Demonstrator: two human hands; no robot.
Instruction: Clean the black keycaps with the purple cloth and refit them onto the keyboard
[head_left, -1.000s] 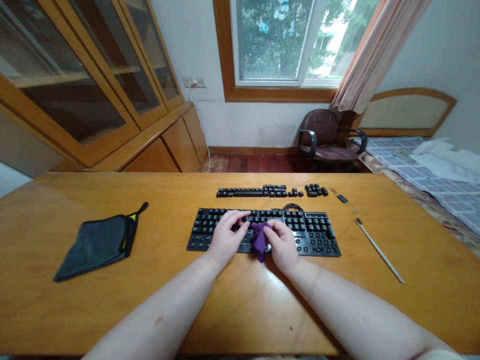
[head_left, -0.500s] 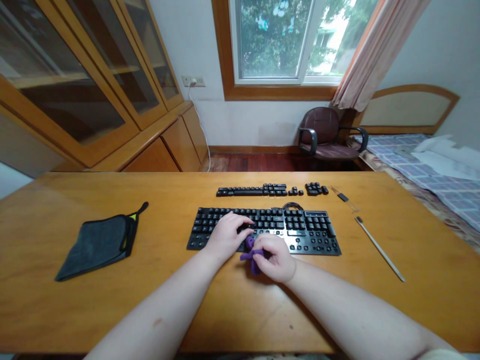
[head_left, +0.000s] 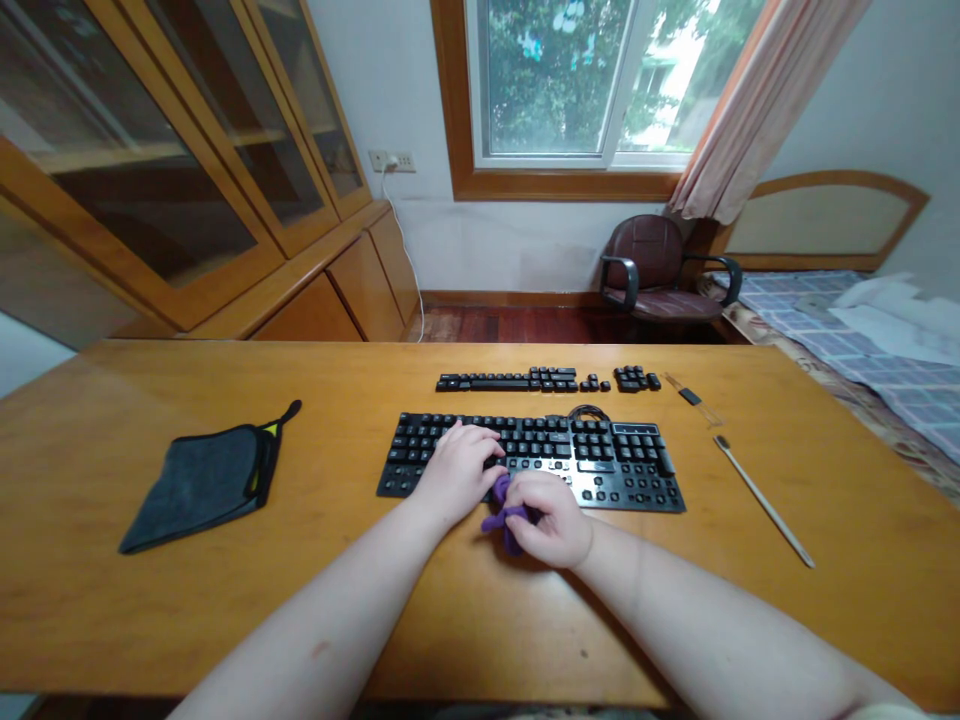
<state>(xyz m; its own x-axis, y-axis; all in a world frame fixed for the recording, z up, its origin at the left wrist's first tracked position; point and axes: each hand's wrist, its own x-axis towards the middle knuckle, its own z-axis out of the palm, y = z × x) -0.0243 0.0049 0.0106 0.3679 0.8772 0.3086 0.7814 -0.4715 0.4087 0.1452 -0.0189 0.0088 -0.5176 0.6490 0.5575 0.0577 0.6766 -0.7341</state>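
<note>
Wooden desk [head_left: 225,620] fills the near view, and little has shifted in the last half second: both hands sit as before. The right hand [head_left: 547,518] is curled tight around a crumpled purple cloth [head_left: 501,510] at the near edge of the black keyboard [head_left: 600,465]; a second ago it was further up on the keys. The left hand [head_left: 457,470] rests spread on the keys. Beyond lies a row of loose keycaps [head_left: 517,381].
</note>
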